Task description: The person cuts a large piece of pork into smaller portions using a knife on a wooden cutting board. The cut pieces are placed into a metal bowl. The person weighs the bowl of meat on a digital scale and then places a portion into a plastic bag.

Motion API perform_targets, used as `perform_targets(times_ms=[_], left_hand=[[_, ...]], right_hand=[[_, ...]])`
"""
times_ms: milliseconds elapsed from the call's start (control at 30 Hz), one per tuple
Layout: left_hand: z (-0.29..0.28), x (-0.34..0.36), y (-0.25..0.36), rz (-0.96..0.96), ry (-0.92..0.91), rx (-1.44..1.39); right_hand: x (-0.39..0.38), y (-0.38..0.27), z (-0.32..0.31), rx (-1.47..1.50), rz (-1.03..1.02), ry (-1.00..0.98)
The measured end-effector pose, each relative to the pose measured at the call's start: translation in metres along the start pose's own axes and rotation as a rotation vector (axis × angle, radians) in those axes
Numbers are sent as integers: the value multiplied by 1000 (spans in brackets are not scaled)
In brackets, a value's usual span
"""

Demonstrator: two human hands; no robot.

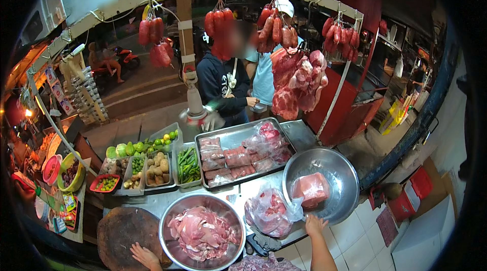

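Note:
My left hand (145, 257) lies with its fingers apart over the round wooden chopping board (129, 233), at the lower left. Right of the board stands a steel bowl (165, 238) heaped with raw sliced meat (203, 233). My right hand (315, 225) is by the near rim of a second steel bowl (342, 179), its fingers stretched out, with nothing visible in them. That bowl holds a pale pink block of meat (311, 190) in clear plastic. Left of my right hand sits a clear plastic bag of meat (271, 212), reaching the bowl's rim.
A metal tray (248, 130) of bagged meat lies beyond the bowls. Beside it are tubs of green chillies (188, 164), potatoes (158, 169) and limes. Sausages (271, 30) and raw meat slabs (299, 83) hang overhead. Two people stand across the counter.

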State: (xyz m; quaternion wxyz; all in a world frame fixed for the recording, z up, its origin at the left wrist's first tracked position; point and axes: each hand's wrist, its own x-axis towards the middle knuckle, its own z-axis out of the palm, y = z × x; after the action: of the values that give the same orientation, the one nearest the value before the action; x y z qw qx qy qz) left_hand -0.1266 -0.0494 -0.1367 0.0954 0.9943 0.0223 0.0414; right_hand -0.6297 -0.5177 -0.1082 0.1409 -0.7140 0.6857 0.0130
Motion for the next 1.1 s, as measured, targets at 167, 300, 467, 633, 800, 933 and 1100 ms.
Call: perform_targets(times_ms=[167, 300, 467, 633, 800, 933, 1100], left_hand=[[1, 2, 0, 46, 60, -4], [3, 5, 0, 27, 22, 25], [8, 7, -7, 20, 9, 13], [13, 10, -14, 79, 15, 99], [15, 11, -12, 45, 16, 65], [18, 12, -12, 46, 11, 72], [18, 14, -13, 37, -2, 103]], right_hand=[[0, -1, 2, -14, 14, 15], [1, -2, 2, -26, 1, 23], [1, 1, 3, -27, 18, 4], [1, 2, 3, -67, -26, 4], [-4, -3, 0, 34, -16, 72], [-4, -5, -3, 14, 1, 60], [-2, -4, 0, 6, -1, 49]])
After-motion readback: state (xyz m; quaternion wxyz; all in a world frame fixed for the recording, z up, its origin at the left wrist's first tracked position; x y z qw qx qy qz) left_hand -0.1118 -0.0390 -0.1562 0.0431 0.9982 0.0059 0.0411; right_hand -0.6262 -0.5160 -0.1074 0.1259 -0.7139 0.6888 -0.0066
